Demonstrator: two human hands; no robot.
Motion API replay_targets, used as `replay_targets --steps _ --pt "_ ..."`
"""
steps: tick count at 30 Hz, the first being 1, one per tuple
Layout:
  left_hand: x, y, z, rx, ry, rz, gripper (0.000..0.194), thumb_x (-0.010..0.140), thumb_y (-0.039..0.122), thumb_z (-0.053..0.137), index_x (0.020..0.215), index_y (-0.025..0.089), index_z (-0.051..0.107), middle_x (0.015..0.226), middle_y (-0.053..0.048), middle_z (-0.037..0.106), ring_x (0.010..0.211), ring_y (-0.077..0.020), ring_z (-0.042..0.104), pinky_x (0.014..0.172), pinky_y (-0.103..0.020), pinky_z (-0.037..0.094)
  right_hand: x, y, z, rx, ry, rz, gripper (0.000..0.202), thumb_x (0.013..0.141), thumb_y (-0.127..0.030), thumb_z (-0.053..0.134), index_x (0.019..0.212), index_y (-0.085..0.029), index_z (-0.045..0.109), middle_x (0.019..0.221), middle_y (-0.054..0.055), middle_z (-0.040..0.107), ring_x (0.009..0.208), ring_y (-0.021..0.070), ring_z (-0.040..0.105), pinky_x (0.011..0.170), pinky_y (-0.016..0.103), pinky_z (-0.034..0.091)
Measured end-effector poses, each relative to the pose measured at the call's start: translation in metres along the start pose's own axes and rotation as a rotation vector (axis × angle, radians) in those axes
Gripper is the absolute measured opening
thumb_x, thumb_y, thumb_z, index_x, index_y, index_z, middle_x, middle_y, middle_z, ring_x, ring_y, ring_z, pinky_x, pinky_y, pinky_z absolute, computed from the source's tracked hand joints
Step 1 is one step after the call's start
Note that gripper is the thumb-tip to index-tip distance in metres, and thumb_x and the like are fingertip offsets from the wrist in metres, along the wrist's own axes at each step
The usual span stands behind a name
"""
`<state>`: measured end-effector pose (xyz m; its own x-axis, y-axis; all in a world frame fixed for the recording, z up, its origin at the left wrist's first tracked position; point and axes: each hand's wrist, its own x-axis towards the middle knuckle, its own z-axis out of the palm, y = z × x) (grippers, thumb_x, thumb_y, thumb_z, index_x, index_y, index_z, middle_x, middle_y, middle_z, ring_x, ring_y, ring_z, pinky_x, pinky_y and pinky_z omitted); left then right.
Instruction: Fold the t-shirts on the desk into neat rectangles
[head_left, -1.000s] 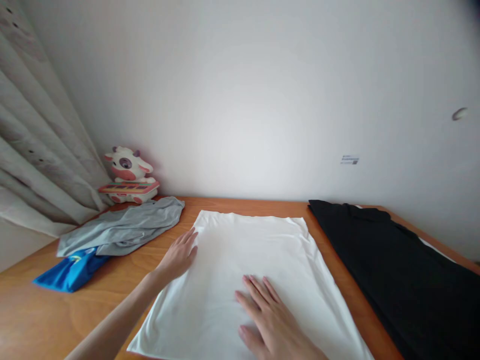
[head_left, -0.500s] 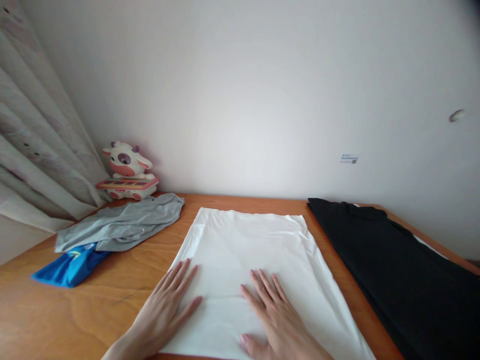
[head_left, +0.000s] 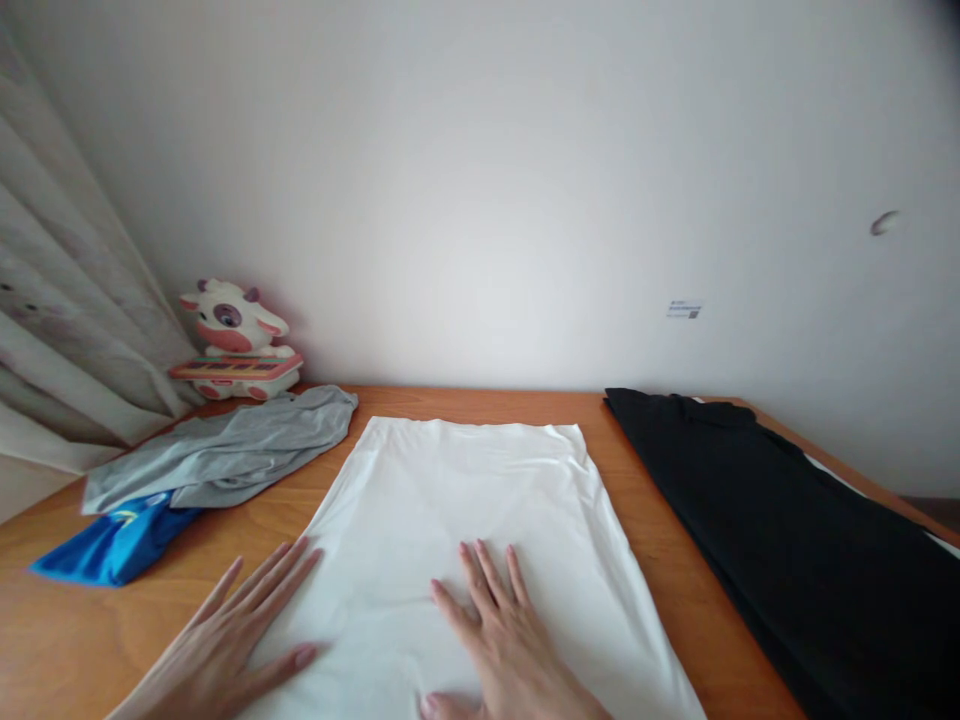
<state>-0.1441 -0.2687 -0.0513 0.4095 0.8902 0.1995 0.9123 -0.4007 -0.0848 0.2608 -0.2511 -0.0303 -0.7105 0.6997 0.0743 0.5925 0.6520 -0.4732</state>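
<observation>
Leftward of its place in the earlier frame, the left hand (head_left: 225, 640) is now set at the left edge of the white cloth (head_left: 405, 500), while the right hand (head_left: 510, 640) is kept at about the same spot on it; the whole view is also turned slightly. At the far left, a pale curtain (head_left: 67, 280) is hung in folds. Near it, on the wooden table (head_left: 637, 500), a blue cloth (head_left: 120, 545) is partly covered by a crumpled grey garment (head_left: 240, 450), behind which a toy cow (head_left: 232, 335) with a keyboard is stood by the wall (head_left: 480, 200). The left hand is held open, fingers slightly parted and thumb reached over the cloth; nothing is gripped, and whether the cloth is pressed by it cannot be told. The white cloth is spread flat in the middle of the table, its far edge set short of the wall, with faint creases seen toward the right side. By the right hand, opened wide with palm down on the cloth, nothing is grasped. Farther right, a small label (head_left: 684, 309) is fixed on the wall, and a black garment (head_left: 780, 530) is laid along the table, well apart from both hands.
</observation>
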Motion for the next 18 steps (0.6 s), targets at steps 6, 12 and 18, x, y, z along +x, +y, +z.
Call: replay_targets --steps 6,12,18 --pt "-0.008 -0.006 -0.006 0.027 0.029 -0.046 0.094 0.084 0.07 0.06 0.16 0.043 0.012 0.158 -0.004 0.045 0.144 -0.0403 0.042 0.116 -0.07 0.031 0.005 -0.014 0.001 0.047 0.019 -0.023 0.087 0.091 -0.068 0.057 0.161 -0.028 0.025 0.167 0.018 0.009 0.154 0.0406 0.006 0.118 0.075 0.008" --pt "0.036 0.087 -0.015 -0.107 0.216 -0.012 0.07 0.1 0.044 0.041 0.163 0.04 0.01 0.163 0.002 0.036 0.144 -0.0279 0.045 0.108 -0.047 0.054 0.02 -0.026 0.026 -0.051 0.219 0.086 0.063 0.104 -0.04 0.043 0.162 -0.022 0.025 0.166 0.017 0.018 0.154 0.0339 0.018 0.122 0.064 0.023" --pt "0.051 0.129 -0.014 -0.1 0.157 0.084 0.094 0.092 0.059 0.054 0.163 0.034 -0.001 0.161 -0.004 0.036 0.143 -0.0342 0.045 0.108 -0.052 0.052 -0.002 -0.007 0.039 -0.121 0.22 0.126 0.079 0.098 -0.049 0.054 0.163 -0.021 0.02 0.167 0.013 0.01 0.153 0.0374 0.02 0.123 0.061 0.025"
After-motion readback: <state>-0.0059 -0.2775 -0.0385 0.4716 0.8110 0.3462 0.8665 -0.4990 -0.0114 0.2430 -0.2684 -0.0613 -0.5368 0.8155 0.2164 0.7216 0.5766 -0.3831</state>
